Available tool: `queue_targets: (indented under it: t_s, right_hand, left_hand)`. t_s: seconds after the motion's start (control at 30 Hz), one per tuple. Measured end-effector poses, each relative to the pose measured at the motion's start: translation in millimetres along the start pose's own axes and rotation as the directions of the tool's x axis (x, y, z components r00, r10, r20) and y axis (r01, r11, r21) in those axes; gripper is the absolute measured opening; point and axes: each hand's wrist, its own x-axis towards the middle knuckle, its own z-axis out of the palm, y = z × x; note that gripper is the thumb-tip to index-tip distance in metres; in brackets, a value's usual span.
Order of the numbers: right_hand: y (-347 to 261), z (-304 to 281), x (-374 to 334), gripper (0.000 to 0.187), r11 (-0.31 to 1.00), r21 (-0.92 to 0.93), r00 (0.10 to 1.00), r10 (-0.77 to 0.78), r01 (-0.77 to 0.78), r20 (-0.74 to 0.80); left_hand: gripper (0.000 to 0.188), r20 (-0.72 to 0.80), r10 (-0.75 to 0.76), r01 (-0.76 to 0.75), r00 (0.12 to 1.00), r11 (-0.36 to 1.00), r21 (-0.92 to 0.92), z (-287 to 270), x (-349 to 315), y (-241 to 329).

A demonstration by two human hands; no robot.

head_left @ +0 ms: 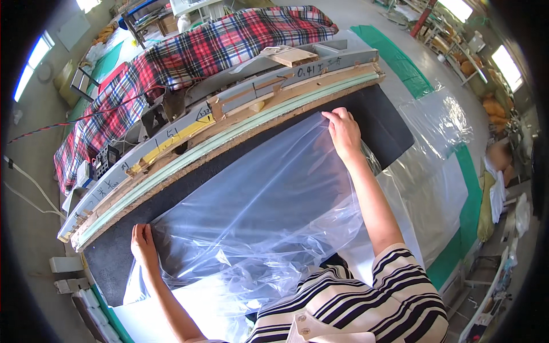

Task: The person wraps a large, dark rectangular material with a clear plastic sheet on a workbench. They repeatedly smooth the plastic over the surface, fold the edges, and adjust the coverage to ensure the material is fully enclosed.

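A bench (400, 134) topped with a black mat carries a large clear plastic sheet (269, 200) at centre. Behind it, toward eleven o'clock, runs a long curved wooden form (229, 128), then a plaid blanket (229, 40). The step looks like spreading the sheet flat. The right hand (343, 132), at one o'clock, pinches its far edge; the left hand (143, 243), at eight o'clock, presses flat on its near corner. Next likely needs pulling outward evenly, smoothing wrinkles.

The plastic sheet (269, 194) is clear with a bluish sheen, lying on a black mat (389, 123). The blanket (217, 43) is red tartan with white and dark blue lines. The sleeve (400, 268) is striped black and white. The floor covering (394, 54) is green.
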Motion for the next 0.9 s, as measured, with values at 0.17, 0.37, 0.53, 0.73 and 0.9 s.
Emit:
queue_targets:
  t_s: [0.17,0.37,0.53,0.73,0.9]
  right_hand:
    - [-15.0,2.6,12.8,0.011,0.995,-0.067,0.993,0.079,-0.074,0.091]
    - [-5.6,19.9,4.8,0.010,0.989,0.128,0.987,-0.059,0.079,-0.151]
    - [-30.4,-26.9,53.5,0.017,0.618,0.755,0.934,0.356,-0.219,-0.020]
    - [-44.2,33.8,59.0,0.014,0.968,0.127,0.974,0.222,-0.215,-0.038]
    - [-28.2,47.7,51.0,0.009,0.577,0.723,0.904,0.400,-0.379,0.155]
  left_hand:
    - [0.013,0.048,-0.088,0.089,0.995,0.996,-0.011,-7.4,-2.9,-7.5]
    - [0.013,-0.293,-0.170,0.164,0.941,0.985,-0.047,-7.4,2.6,14.4]
    - [0.010,-0.593,-0.098,-0.013,0.799,0.984,-0.179,-61.5,60.8,30.9]
    - [0.011,-0.587,-0.044,0.188,0.808,0.964,0.186,15.9,85.3,-19.8]
    - [0.019,-0.680,-0.045,0.125,0.732,0.990,0.069,24.3,75.3,-4.7]
